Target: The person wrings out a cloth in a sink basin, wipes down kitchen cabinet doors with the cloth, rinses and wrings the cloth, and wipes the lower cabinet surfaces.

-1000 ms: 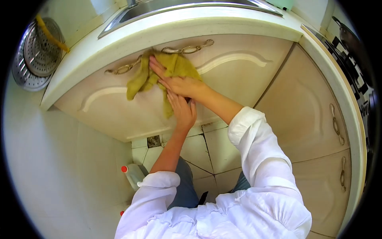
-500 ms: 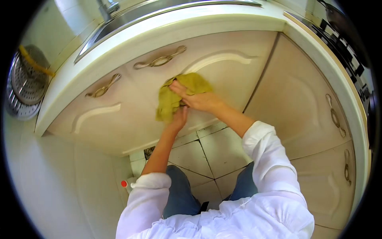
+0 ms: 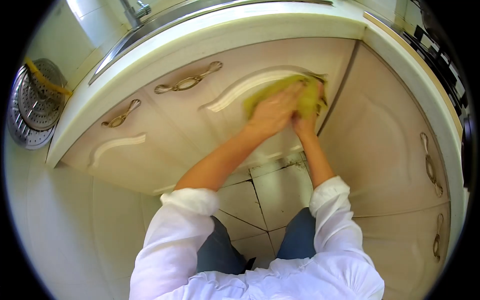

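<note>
Head view: the cabinet door [image 3: 215, 122] spans the centre of the frame, and the yellow-green cloth [image 3: 311, 100] lies against its upper right part, slightly right of and above the frame's middle. The left hand [image 3: 275, 111] rests over the cloth with fingers extended upward; the right hand [image 3: 304, 124] is at the cloth's lower edge, partly covered by it. Blur hides the fingertips, so whether either hand grips the fabric or merely presses it cannot be told. Sound handling, as judged here, calls for a flat palm, even pressure and loose folds tucked under. The raised moulding [image 3: 230, 97] probably wants fingertip pressure along its curve, and the dark seam [image 3: 345, 75] just right of the cloth may snag a trailing corner.

Surroundings, by size: the pale countertop [image 3: 240, 37] arches above the door, its edge limiting upward reach; floor tiles [image 3: 282, 192] show between the forearms. At upper left is the steel sink [image 3: 160, 23]; at upper right, the black hob [image 3: 440, 65]. Perforated metal discs [image 3: 37, 122] hang at far left, well apart from the hands. Smallest, the ornate door handle [image 3: 209, 71] projects left of the cloth, an obstacle to any sweep that way.
</note>
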